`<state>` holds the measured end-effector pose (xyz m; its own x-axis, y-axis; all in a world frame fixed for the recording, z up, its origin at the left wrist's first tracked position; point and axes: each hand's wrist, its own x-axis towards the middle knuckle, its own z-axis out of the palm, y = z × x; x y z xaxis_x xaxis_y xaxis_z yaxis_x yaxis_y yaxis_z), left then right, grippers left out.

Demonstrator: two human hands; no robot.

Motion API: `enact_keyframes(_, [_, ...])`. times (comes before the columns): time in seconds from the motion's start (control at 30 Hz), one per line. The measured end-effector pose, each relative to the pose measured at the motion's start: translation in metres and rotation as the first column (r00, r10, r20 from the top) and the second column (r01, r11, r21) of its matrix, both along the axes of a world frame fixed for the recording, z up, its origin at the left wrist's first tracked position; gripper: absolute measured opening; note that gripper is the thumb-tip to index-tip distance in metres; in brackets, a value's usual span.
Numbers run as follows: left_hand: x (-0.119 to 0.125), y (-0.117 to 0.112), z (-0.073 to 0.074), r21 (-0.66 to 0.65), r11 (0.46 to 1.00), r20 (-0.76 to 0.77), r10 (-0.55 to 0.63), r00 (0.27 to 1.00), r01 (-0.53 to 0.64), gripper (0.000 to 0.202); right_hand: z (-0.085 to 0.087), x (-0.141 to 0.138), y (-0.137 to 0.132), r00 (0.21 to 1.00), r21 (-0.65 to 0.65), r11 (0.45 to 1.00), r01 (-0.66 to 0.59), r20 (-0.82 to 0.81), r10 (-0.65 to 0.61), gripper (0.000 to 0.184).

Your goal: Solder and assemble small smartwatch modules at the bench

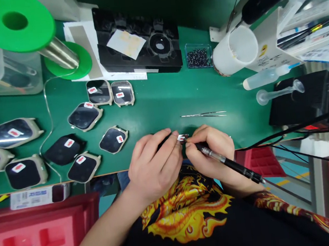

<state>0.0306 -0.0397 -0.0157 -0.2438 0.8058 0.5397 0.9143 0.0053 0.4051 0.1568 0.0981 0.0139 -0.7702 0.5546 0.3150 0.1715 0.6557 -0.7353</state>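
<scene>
My left hand [157,163] is closed around a dark watch body [163,142] at the bench's near edge, and its fingers cover most of it. A small white sticker with a red mark [181,138] shows beyond the fingertips. In my right hand [210,149] is a slim black pen-shaped tool [230,163], pinched near its tip. That tip meets the piece beside the sticker; the exact contact is hidden by the fingers. Metal tweezers [203,115] lie just beyond both hands. Left of them rests a smartwatch [113,140] with a red-arrow sticker.
Several more smartwatches [83,167] lie on the green bench [156,100] at left. A green solder spool [68,62], a black fixture [140,65], a box of tiny screws [198,57] and a white cup [233,51] stand behind. Black cables [300,126] cross at right.
</scene>
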Motion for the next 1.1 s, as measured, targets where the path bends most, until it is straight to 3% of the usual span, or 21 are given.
enact_keyframes(1.1, [-0.0001, 0.0003, 0.0004, 0.013, 1.000, 0.006, -0.003, 1.000, 0.002, 0.029, -0.0031, -0.0006, 0.0016, 0.998, 0.015, 1.000, -0.001, -0.062, 0.002, 0.014])
